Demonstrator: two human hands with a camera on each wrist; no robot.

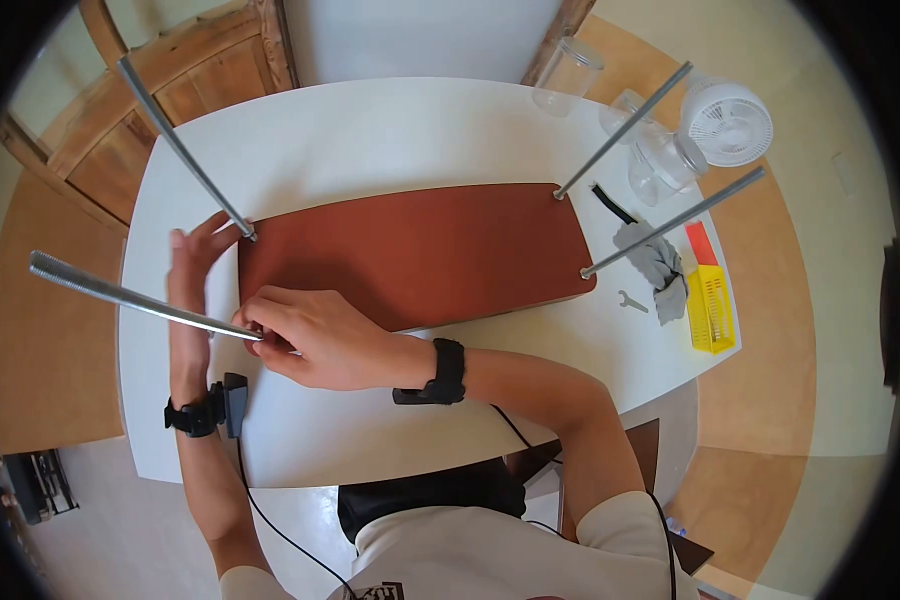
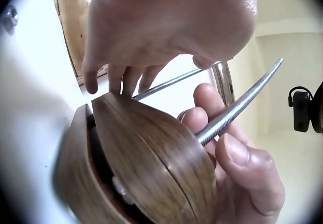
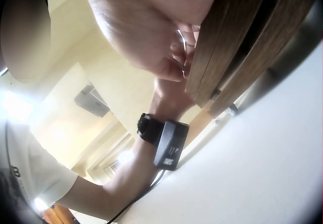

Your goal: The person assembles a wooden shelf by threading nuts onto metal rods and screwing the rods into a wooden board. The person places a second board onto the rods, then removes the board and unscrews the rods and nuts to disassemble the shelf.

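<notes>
Four rods: threaded metal legs stand up from the corners of the wooden board (image 1: 420, 250); all places below are told from this board.
Table (image 1: 390, 130): white, it lies under the board and carries its whole weight.
Board: reddish-brown, it lies flat in the middle, probably face down so the rods can go into its underside.
Fan (image 1: 727, 122): white, beyond the board's far right corner, well apart.
Glass jars (image 1: 660, 160): clear, near the fan, off the board's right end.
Yellow basket (image 1: 711, 308): off the board's right end, near the table edge.
Grey cloth (image 1: 655, 262): between the board's right end and the basket.
Left hand (image 1: 192, 275): fingers spread and straight, it presses against the board's left end, seemingly to steady it.
Right hand (image 1: 315, 335): at the near left corner, its fingertips pinch the base of the threaded rod (image 1: 130, 295), which slants out to the left.
Wrench (image 1: 631, 300): small, just off the board's near right corner.
</notes>
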